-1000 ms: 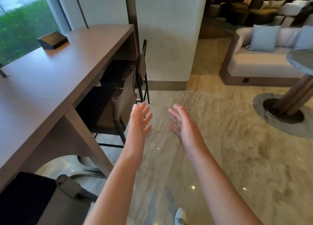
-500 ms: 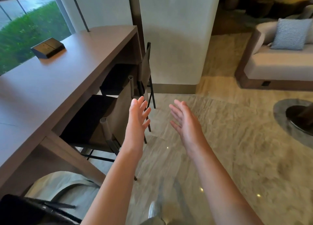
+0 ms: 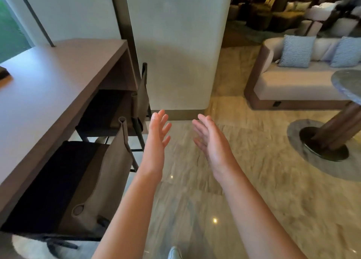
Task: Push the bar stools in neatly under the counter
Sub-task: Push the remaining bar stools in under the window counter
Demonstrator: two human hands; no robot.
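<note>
Head view: marble floor [image 3: 254, 180] fills the centre and right of frame. Counter [image 3: 48, 94] runs along the 9 o'clock side, brown top. Pale pillar [image 3: 175, 53] at 12 o'clock. Sofa [image 3: 293, 87] with two blue cushions at 2 o'clock, round table pedestal [image 3: 336, 129] at 3 o'clock. Near bar stool [image 3: 93, 184] at 8 o'clock, dark seat tucked under the counter edge, tan backrest sticking out toward the floor. Far bar stool [image 3: 129, 110] at 10 o'clock, seat also under the counter, backrest just beside the pillar. Left hand [image 3: 157, 139] at centre, fingers straight and spread, holding nothing, near the near stool's backrest post but apart from it. Right hand [image 3: 212, 143] just right of centre, fingers straight, holding nothing, over bare floor. Shoe tip [image 3: 174, 253] at 6 o'clock.
</note>
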